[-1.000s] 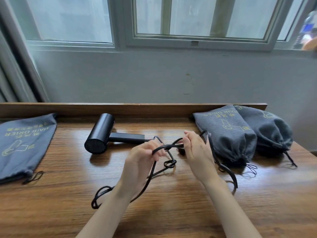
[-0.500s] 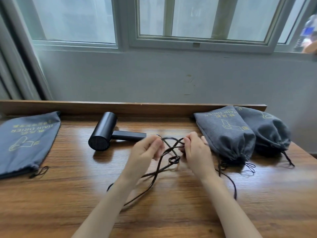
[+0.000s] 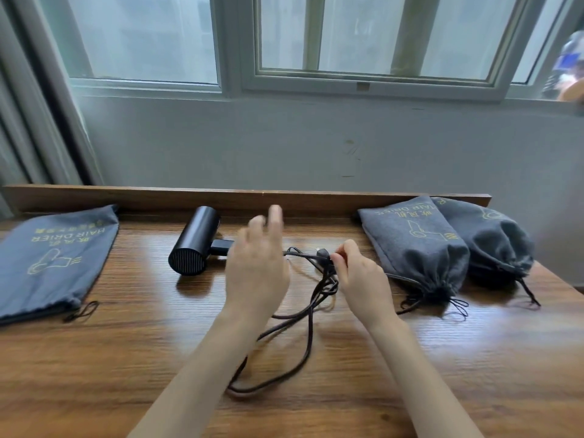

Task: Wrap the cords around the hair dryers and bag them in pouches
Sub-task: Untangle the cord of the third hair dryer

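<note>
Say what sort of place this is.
Likely an indoor room, perhaps a hotel or packing bench; can't tell which. A wooden table stands against a wall under a window, curtain at left. On it lie a dryer and grey pouches printed HAIR DRIER.

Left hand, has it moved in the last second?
Yes. The left hand has opened and moved away from the person, toward the hair dryer; it now covers the end of the dryer's handle.

We see a brown wood-grain table [image 3: 126, 358] bearing a flat grey fabric pouch [image 3: 53, 257] at left, a black cylindrical hair dryer [image 3: 194, 241] and its black cord [image 3: 303, 336] mid-table, and a stuffed grey drawstring pouch [image 3: 417, 248] touching a second stuffed pouch [image 3: 493, 245] at right.
</note>
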`<state>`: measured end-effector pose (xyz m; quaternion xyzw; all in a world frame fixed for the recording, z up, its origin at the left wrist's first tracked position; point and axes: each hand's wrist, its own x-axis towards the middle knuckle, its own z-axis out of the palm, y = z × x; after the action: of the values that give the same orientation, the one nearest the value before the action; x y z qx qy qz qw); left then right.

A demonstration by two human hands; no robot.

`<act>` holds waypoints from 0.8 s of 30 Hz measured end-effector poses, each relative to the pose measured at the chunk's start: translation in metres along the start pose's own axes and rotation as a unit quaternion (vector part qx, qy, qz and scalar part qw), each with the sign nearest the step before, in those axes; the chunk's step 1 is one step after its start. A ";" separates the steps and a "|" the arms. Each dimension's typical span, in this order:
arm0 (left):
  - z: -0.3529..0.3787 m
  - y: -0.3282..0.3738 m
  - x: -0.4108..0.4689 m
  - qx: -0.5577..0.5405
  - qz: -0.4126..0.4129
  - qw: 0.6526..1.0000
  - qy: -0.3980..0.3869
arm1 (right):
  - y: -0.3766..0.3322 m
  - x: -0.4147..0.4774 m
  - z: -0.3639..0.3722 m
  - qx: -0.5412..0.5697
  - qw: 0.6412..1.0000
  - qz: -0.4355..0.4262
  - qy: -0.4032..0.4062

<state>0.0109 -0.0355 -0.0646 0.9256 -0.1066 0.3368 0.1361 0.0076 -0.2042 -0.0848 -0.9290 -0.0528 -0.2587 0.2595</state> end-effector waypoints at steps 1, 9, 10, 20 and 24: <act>0.002 0.010 -0.001 0.053 0.061 0.997 0.019 | -0.002 0.000 -0.001 0.000 1.000 -0.004 -0.003; 0.006 0.027 -0.009 -0.113 0.092 0.988 -0.044 | 0.001 -0.003 -0.015 0.007 0.998 0.053 -0.027; 0.001 0.020 -0.007 -0.193 0.034 0.980 -0.033 | 0.009 -0.002 -0.017 -0.001 0.996 0.081 -0.024; 0.022 -0.005 -0.014 -0.041 -0.025 0.999 -0.011 | 0.012 0.002 -0.021 0.193 0.975 0.108 -0.011; 0.029 0.029 -0.010 -0.088 0.158 0.983 -0.009 | -0.002 -0.001 -0.014 0.178 0.984 0.019 -0.025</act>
<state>0.0122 -0.0706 -0.0870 0.8843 -0.2822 0.3351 0.1615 -0.0006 -0.2096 -0.0741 -0.8748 -0.0870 -0.2171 0.4242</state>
